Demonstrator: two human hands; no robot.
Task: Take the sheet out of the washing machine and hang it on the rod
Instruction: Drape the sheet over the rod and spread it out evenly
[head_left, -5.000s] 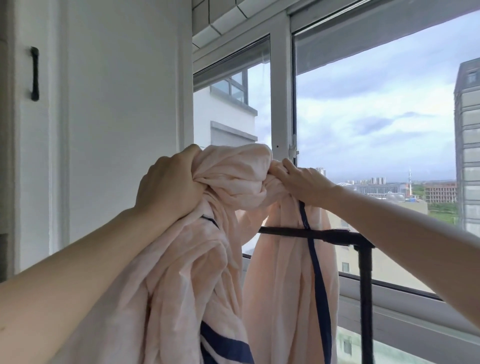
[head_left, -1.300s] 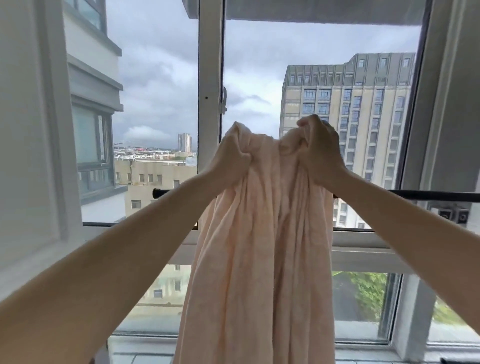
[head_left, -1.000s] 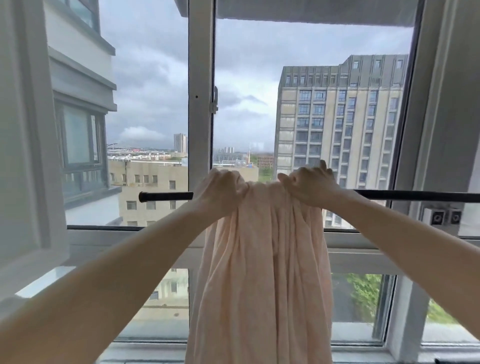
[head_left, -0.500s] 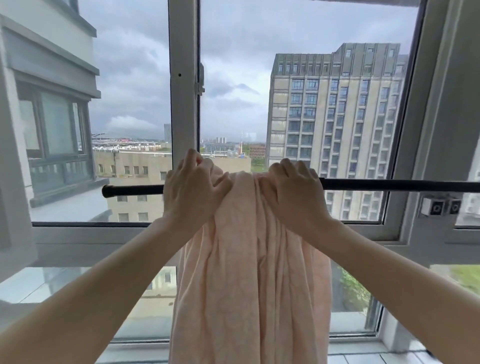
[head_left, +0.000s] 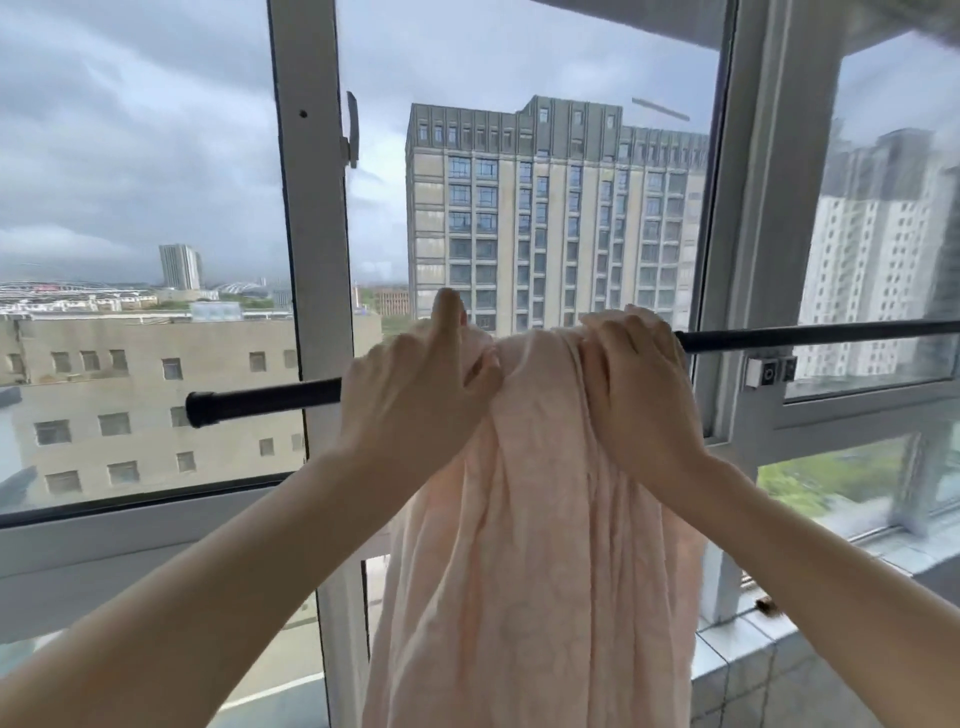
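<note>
A pale pink sheet (head_left: 540, 545) hangs bunched over a black rod (head_left: 260, 401) that runs across the window at chest height. My left hand (head_left: 415, 395) holds the sheet's left top fold at the rod, thumb against the cloth and one finger pointing up. My right hand (head_left: 636, 395) grips the right top fold, fingers curled over the cloth where it crosses the rod. The sheet's lower part drops out of view at the bottom. The washing machine is not in sight.
A window frame post (head_left: 311, 260) stands just behind the rod on the left, a thicker post (head_left: 763, 260) on the right. The rod's left end cap (head_left: 200, 410) hangs free. A tiled sill (head_left: 748, 654) lies low on the right.
Both hands stay at the top of the sheet on the rod. The left hand has loosened, with a finger now raised. The view has shifted, and the rod now looks tilted.
</note>
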